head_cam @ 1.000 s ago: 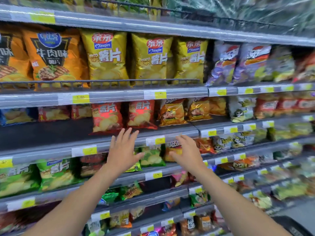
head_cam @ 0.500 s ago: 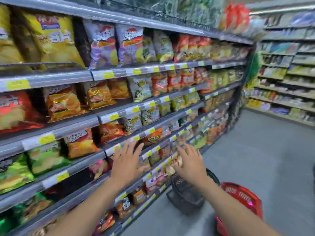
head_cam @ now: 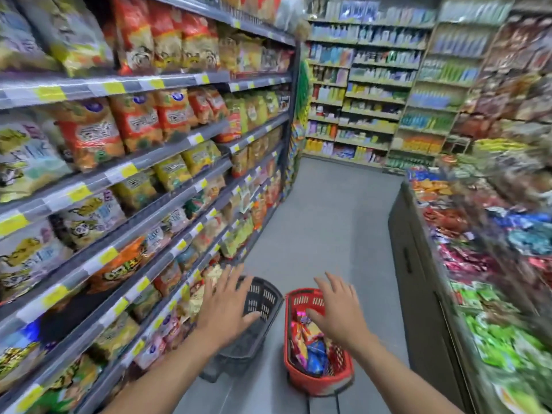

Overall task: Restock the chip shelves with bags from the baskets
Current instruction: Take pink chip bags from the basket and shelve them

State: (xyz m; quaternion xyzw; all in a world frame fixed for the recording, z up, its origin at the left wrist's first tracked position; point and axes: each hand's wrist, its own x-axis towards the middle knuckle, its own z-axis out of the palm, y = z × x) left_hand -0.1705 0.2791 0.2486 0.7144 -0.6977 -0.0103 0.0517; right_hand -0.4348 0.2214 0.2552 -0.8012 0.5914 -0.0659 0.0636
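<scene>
1. Hovering palm down, the left hand [head_cam: 227,306] hangs above the near side of the black basket [head_cam: 264,294], close to the lowest rails of the chip shelves [head_cam: 167,150]. Its fingers [head_cam: 223,277] are spread wide and hold nothing.
2. The right hand [head_cam: 337,309] hangs palm down over the red basket [head_cam: 301,376]. Its fingers [head_cam: 334,283] are also spread apart, with nothing gripped.
3. Both baskets stand on the grey floor [head_cam: 328,219] of the aisle. The black one is nearer the chip shelves and the red one is just beside it on the right. Whether they touch cannot be told.
4. The bags [head_cam: 313,352] lie heaped in the red basket in red, blue, yellow and pink wrappers, partly under the right hand and wrist.
5. The black basket shows its slotted far wall, and the left hand and forearm cover part of its inside.
6. The chip shelves run along the left in several tiers. They are packed with upright packs, among them red-orange chip packs [head_cam: 137,121], behind grey rails that carry yellow price tags [head_cam: 128,170].
7. On the right, a dark-sided display bin [head_cam: 418,264] holds mixed small packets, too blurred to read.
8. At the aisle's end stand far shelves [head_cam: 373,85] lined with bottles.
</scene>
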